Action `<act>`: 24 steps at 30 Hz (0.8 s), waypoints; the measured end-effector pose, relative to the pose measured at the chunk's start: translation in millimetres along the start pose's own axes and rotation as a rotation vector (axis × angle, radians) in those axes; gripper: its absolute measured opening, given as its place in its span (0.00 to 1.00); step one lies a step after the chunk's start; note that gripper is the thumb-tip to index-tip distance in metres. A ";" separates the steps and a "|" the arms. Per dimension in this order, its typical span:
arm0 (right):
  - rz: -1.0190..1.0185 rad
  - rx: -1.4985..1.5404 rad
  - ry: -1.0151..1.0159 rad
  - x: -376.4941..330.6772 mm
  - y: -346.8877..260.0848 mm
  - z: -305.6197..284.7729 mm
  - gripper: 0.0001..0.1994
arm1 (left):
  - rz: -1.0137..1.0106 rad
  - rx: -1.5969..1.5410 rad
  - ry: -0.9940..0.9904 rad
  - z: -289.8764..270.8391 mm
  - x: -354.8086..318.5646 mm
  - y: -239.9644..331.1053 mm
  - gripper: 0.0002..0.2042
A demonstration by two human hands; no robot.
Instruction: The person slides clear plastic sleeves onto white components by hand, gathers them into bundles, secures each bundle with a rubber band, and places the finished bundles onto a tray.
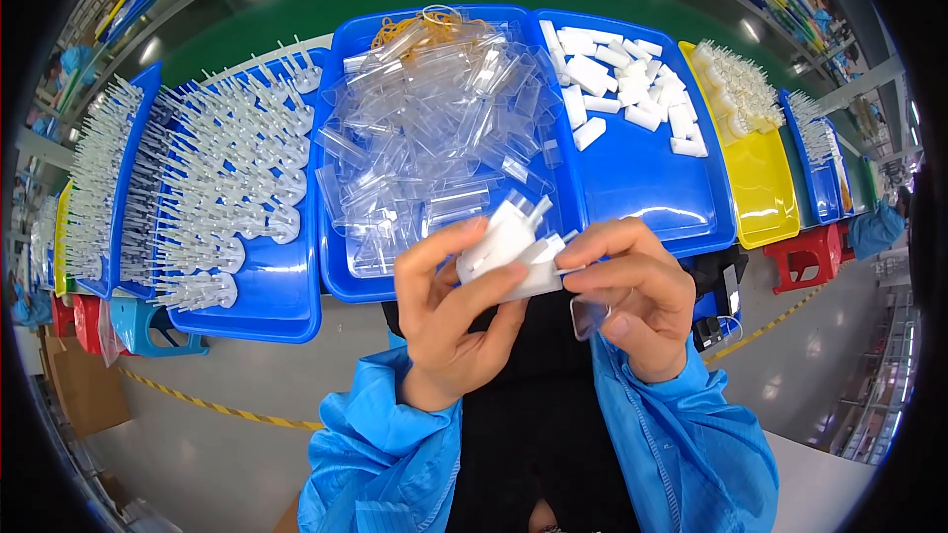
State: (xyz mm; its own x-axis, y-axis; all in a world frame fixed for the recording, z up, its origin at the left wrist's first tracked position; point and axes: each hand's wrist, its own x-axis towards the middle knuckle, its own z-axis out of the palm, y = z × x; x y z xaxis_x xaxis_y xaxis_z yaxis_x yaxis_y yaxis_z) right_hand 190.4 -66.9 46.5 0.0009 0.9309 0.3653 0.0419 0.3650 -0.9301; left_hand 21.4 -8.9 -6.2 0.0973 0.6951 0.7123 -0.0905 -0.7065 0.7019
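A small white plastic part (pixel 513 242) is pinched between the left hand (pixel 449 311) and the right hand (pixel 632 296) just before the blue tray (pixel 341 281) of clear pieces — its lower edge hidden by fingertips, its exact shape hard to make out.

i am seeing little that counts as packaging here. a brown cardboard box (pixel 84 385) is sitting on the floor at my far left, below the blue trays, its open flap tilting up toward me. just above it a crumpled clear plastic bag (pixel 107 336) is hanging beside a red stool. to my right, near my wrist, a small dark device (pixel 731 291) with a pale upright face is standing by the tray edge; i cannot tell whether it is a screen
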 end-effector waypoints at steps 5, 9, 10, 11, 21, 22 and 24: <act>-0.049 -0.132 -0.079 2.4 -2.4 -3.4 0.15 | -0.418 -0.281 -0.059 -4.4 3.3 10.8 0.15; -0.112 -0.256 -0.114 5.7 2.4 -8.3 0.15 | -0.515 -0.458 -0.003 -5.7 2.0 8.2 0.16; -0.113 -0.253 -0.117 4.0 3.3 -6.2 0.15 | -0.514 -0.454 0.000 -5.9 1.6 8.8 0.16; -0.039 -0.165 -0.016 0.8 4.1 -2.4 0.15 | -0.497 -0.423 -0.012 -5.9 1.0 9.7 0.16; -0.089 0.067 0.304 -0.5 21.7 -13.2 0.12 | -0.391 -0.135 0.001 -5.3 0.8 10.4 0.15; -0.058 0.056 0.285 -0.6 21.5 -13.0 0.12 | -0.394 -0.136 0.000 -5.3 0.9 10.4 0.15; -0.024 0.043 0.266 -0.3 21.3 -12.3 0.12 | -0.386 -0.126 0.000 -5.0 0.7 10.3 0.15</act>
State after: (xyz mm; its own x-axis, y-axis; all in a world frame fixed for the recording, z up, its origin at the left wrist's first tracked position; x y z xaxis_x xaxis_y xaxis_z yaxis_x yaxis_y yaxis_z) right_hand 203.6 -59.6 27.1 0.2634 0.8871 0.3791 0.0026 0.3923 -0.9198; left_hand 15.5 -15.0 1.5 0.1482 0.9062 0.3961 -0.1681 -0.3716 0.9131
